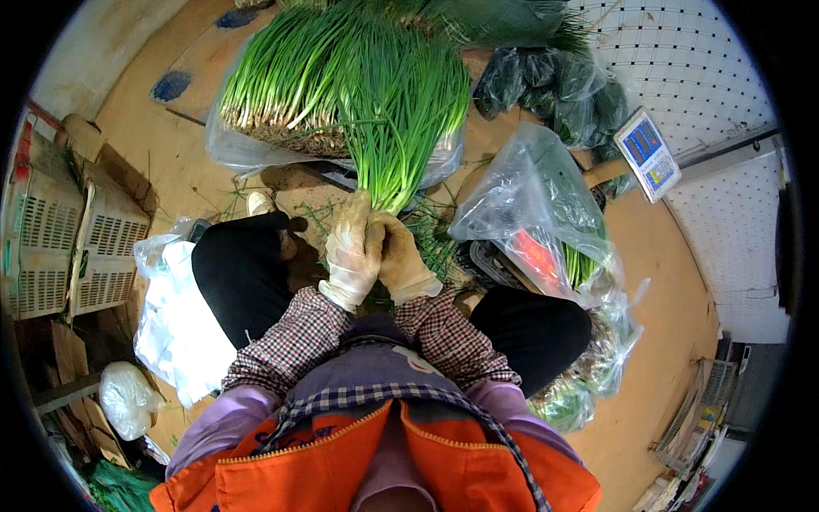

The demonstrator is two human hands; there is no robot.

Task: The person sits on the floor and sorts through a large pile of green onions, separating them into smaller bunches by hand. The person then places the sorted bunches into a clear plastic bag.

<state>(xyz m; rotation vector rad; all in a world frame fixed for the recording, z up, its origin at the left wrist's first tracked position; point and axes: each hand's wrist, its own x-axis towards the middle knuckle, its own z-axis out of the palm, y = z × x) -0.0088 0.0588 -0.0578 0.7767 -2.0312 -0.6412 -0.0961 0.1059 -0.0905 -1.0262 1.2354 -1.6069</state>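
My left hand (350, 246), in a pale, soiled rubber glove, and my right hand (403, 256), in a similar glove, meet at the lower end of a bunch of green onions (400, 147). The fingers close around the pale stem bases, and the green leaves fan out away from me. Which hand bears more of the grip is hard to tell. Just beyond lies a large heap of green onions (288, 77) with soil-covered roots, resting on clear plastic sheeting (237, 147). Loose green leaves (435, 243) are scattered on the floor by my hands.
Right of me are a digital scale display (647, 153) and clear plastic bags (505, 185) with green onions, one near a red packet. Dark-leaved bundles in plastic (563, 89) lie farther back. To the left stand plastic crates (109, 240), a stack of white plastic bags (185, 320) and a knotted bag (128, 400).
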